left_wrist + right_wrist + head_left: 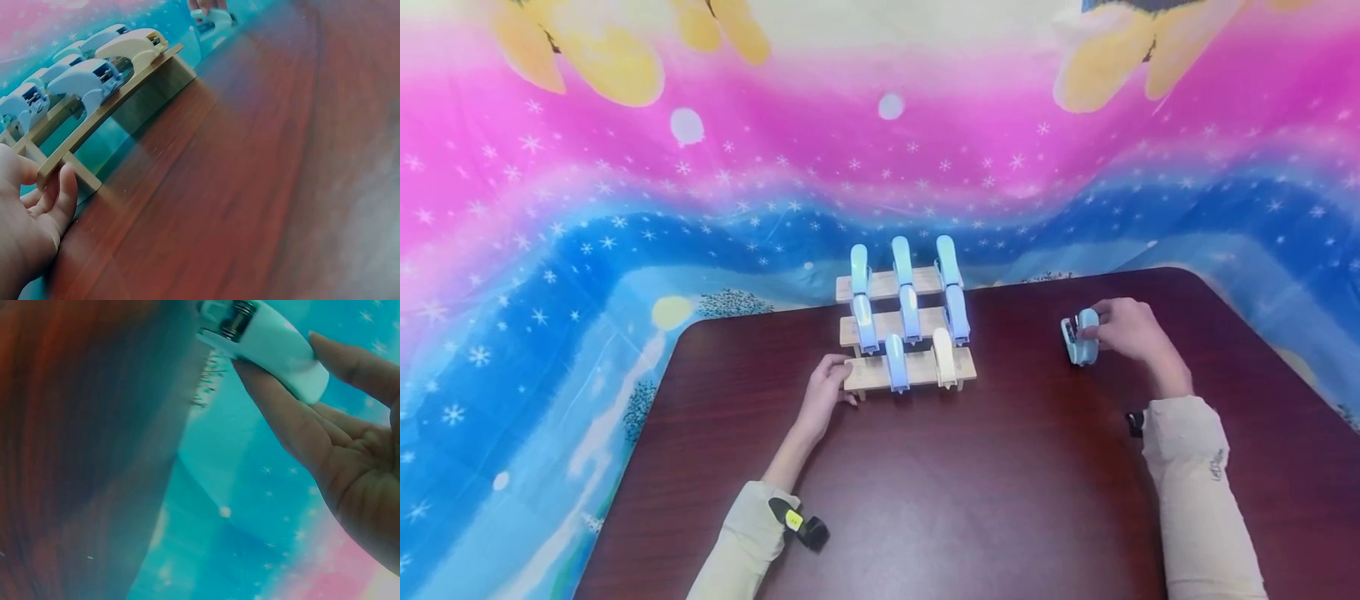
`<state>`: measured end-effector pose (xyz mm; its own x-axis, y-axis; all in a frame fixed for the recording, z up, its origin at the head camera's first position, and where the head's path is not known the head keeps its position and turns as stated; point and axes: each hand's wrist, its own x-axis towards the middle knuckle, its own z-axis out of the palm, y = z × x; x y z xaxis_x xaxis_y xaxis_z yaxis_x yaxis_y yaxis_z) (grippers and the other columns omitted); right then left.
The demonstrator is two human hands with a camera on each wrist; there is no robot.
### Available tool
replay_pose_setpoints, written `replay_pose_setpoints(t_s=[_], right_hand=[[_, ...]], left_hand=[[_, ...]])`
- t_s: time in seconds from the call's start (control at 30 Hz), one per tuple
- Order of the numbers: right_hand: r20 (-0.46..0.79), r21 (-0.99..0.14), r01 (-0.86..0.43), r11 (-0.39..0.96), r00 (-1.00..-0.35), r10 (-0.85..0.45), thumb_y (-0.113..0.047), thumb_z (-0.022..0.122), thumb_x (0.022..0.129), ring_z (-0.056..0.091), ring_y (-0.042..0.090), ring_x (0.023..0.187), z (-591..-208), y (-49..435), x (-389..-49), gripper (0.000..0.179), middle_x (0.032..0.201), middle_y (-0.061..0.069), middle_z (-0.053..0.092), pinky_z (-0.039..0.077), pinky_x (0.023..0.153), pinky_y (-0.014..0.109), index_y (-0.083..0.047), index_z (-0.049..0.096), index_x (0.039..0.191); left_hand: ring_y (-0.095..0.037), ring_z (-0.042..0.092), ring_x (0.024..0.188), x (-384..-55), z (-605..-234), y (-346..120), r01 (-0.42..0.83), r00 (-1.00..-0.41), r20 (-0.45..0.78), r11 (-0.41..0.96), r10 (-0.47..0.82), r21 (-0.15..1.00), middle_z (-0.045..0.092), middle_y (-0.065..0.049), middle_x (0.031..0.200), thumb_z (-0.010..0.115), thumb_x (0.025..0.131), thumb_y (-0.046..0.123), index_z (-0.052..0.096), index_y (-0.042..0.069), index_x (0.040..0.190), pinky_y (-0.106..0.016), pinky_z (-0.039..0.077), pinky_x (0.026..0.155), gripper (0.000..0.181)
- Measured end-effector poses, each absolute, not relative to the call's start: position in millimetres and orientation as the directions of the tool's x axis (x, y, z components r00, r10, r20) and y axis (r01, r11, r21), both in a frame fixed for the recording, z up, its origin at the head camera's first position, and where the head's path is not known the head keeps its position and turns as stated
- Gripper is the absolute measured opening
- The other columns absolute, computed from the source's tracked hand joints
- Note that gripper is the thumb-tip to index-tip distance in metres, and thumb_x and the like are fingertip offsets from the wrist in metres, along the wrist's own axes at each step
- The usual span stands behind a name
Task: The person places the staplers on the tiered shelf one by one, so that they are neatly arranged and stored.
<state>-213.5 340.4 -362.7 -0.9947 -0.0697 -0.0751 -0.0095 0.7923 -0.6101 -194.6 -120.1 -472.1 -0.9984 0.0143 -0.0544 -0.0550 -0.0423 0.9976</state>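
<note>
A three-tier wooden rack (pixel 855 375) stands at the back of the table, bearing several staplers. Three light-blue staplers (pixel 902 260) line its top tier and three paler blue ones (pixel 909 312) the middle. The lowest tier carries a periwinkle stapler (pixel 897 362) and a cream stapler (pixel 944 357). My left hand (pixel 825 392) grips the left end of that lowest tier, thumb above and fingers beneath in the left wrist view. Off to the right of the rack, my right hand (pixel 1129 331) pinches a pale teal stapler (pixel 281 350) between thumb and fingers.
The dark reddish-brown table (pixel 970 500) reaches back to a hanging cloth (pixel 775 183) patterned with snowflakes. A dark wrist camera (pixel 808 532) sits at my left cuff, and another (pixel 1134 423) at my right cuff.
</note>
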Motion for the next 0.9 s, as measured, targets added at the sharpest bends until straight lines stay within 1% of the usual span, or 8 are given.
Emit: replay_pose_setpoints(t_s=[0.1, 0.23, 0.33, 0.37, 0.5, 0.6, 0.7, 0.9], right_hand=[[0.044, -0.61, -0.047, 0.791, -0.999, -0.026, -0.013, 0.072, 0.095, 0.073, 0.036, 0.081, -351.4, 339.2, -206.8, 0.049, 0.106, 0.038, 0.068, 0.059, 0.066, 0.035, 0.022, 0.056, 0.126], [0.174, -0.632, -0.072, 0.771, -0.983, 0.051, -0.019, 0.074, 0.096, 0.069, 0.005, 0.065, -331.8, 332.1, -195.5, 0.05, 0.107, 0.038, 0.068, 0.05, 0.056, 0.016, 0.018, 0.059, 0.127], [0.226, -0.663, -0.074, 0.745, -0.968, 0.105, -0.022, 0.073, 0.096, 0.055, -0.017, 0.059, -316.5, 322.8, -186.9, 0.052, 0.112, 0.037, 0.067, 0.047, 0.056, 0.009, 0.014, 0.06, 0.132], [0.236, -0.681, -0.075, 0.729, -0.964, 0.122, -0.022, 0.073, 0.096, 0.055, -0.019, 0.061, -311.9, 319.5, -184.2, 0.053, 0.114, 0.037, 0.067, 0.048, 0.057, 0.008, 0.013, 0.059, 0.134], [0.274, -0.745, -0.09, 0.661, -0.945, 0.18, -0.023, 0.076, 0.095, 0.057, -0.021, 0.07, -296.2, 302.3, -172.5, 0.054, 0.115, 0.029, 0.071, 0.051, 0.062, 0.008, 0.006, 0.061, 0.137], [0.281, -0.799, -0.11, 0.592, -0.937, 0.205, -0.023, 0.079, 0.093, 0.061, -0.019, 0.076, -287.2, 288.6, -165.9, 0.054, 0.103, 0.005, 0.076, 0.054, 0.066, 0.01, 0.003, 0.063, 0.138], [0.278, -0.835, -0.13, 0.535, -0.939, 0.205, -0.023, 0.08, 0.093, 0.064, -0.015, 0.08, -280.4, 274.9, -161.3, 0.055, 0.094, -0.018, 0.068, 0.056, 0.069, 0.013, 0.0, 0.062, 0.14], [0.285, -0.877, -0.176, 0.448, -0.94, 0.189, -0.02, 0.08, 0.092, 0.068, -0.008, 0.084, -271.8, 245.3, -159.0, 0.053, 0.094, -0.016, 0.07, 0.057, 0.072, 0.015, 0.001, 0.064, 0.138]], left_hand=[[-0.017, 0.062, 0.07, -196.3, -471.0, -123.8, -0.093, -0.995, -0.091, -0.095, 0.029, 0.991, 0.062, -0.018, 0.106, 0.051, 0.104, 0.007, 0.053, -0.01, 0.127, -0.026, 0.054, 0.057, 0.029], [-0.017, 0.063, 0.077, -198.3, -470.3, -126.6, -0.134, -0.99, -0.128, -0.137, 0.05, 0.982, 0.059, -0.021, 0.113, 0.051, 0.103, 0.007, 0.051, -0.012, 0.127, -0.027, 0.056, 0.063, 0.031], [-0.016, 0.063, 0.08, -199.1, -470.6, -127.1, -0.15, -0.988, -0.143, -0.173, 0.052, 0.974, 0.059, -0.018, 0.11, 0.051, 0.103, 0.006, 0.052, -0.011, 0.121, -0.027, 0.056, 0.064, 0.024], [-0.016, 0.063, 0.079, -199.6, -471.0, -127.3, -0.154, -0.988, -0.147, -0.183, 0.049, 0.971, 0.059, -0.016, 0.107, 0.051, 0.103, 0.005, 0.052, -0.01, 0.117, -0.027, 0.057, 0.064, 0.021], [-0.016, 0.063, 0.076, -199.3, -470.3, -127.8, -0.165, -0.986, -0.159, -0.216, 0.045, 0.962, 0.06, -0.013, 0.101, 0.053, 0.102, 0.004, 0.053, -0.006, 0.11, -0.027, 0.056, 0.063, 0.013], [-0.016, 0.062, 0.075, -199.6, -470.4, -127.9, -0.164, -0.986, -0.158, -0.235, 0.047, 0.958, 0.059, -0.013, 0.102, 0.055, 0.101, 0.005, 0.053, -0.005, 0.11, -0.026, 0.055, 0.064, 0.014], [-0.016, 0.062, 0.077, -199.8, -470.1, -127.7, -0.161, -0.987, -0.154, -0.244, 0.047, 0.956, 0.059, -0.014, 0.103, 0.055, 0.101, 0.005, 0.053, -0.007, 0.112, -0.027, 0.056, 0.064, 0.016], [-0.016, 0.064, 0.079, -200.6, -468.8, -130.4, -0.187, -0.982, -0.178, -0.261, 0.057, 0.947, 0.064, -0.013, 0.099, 0.054, 0.102, 0.005, 0.056, -0.007, 0.108, -0.028, 0.057, 0.064, 0.013]])
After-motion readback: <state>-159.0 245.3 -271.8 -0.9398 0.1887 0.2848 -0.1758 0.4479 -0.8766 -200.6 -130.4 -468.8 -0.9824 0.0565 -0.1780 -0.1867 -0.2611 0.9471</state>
